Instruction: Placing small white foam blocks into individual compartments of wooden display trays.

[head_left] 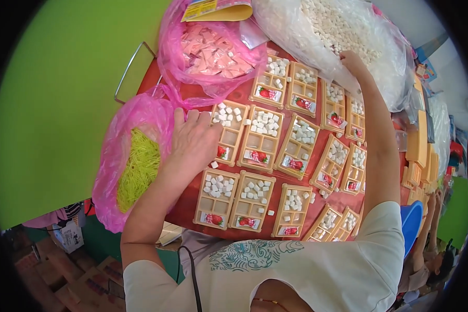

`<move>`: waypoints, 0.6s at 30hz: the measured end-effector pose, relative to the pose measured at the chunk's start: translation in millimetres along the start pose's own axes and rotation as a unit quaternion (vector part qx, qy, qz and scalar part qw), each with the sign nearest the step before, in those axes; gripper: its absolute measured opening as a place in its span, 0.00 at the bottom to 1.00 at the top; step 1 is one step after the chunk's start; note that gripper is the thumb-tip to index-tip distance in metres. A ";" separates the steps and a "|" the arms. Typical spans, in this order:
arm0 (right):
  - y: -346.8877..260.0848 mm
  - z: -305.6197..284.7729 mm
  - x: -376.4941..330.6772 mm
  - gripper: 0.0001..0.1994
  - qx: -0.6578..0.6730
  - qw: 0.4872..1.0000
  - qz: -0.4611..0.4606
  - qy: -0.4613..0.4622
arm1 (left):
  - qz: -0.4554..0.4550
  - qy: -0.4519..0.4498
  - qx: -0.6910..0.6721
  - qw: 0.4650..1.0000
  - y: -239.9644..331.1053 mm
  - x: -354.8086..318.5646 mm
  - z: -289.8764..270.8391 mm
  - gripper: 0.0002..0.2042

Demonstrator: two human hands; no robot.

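Several tan plastic trays with compartments lie in rows on a red table (192,96); each holds small white cubes and a little strawberry-printed packet. My left hand (193,139) rests flat, fingers apart, on the table beside one tray (228,136) at the left of the middle row. My right hand (352,62) reaches far up into a big clear bag of white cubes (338,31); its fingers are partly hidden in the plastic, and I cannot see what they hold.
A pink bag of yellow-green strips (135,166) lies at the left. Another pink bag of pink packets (210,52) sits at the top. Stacks of tan trays (418,151) stand at the right. A blue basin rim (412,221) is by my right side.
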State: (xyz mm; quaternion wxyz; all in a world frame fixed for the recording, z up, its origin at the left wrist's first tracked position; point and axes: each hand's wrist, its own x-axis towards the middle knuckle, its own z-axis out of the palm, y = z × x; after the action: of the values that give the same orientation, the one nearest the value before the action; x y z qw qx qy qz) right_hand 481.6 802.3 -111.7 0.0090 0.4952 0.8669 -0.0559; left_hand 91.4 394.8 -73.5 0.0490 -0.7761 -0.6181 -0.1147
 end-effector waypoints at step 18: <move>-313.1 -8.0 -121.2 0.12 0.307 0.905 -0.267 0.123 | -0.037 0.089 -0.037 0.995 -16.9 17.6 4.2 0.07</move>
State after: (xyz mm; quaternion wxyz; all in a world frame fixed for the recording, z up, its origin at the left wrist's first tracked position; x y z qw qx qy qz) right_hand 274.5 541.7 -67.6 -0.2651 0.2268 0.9008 -0.2585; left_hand 79.2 416.4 -74.4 0.0708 -0.7406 -0.6353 -0.2073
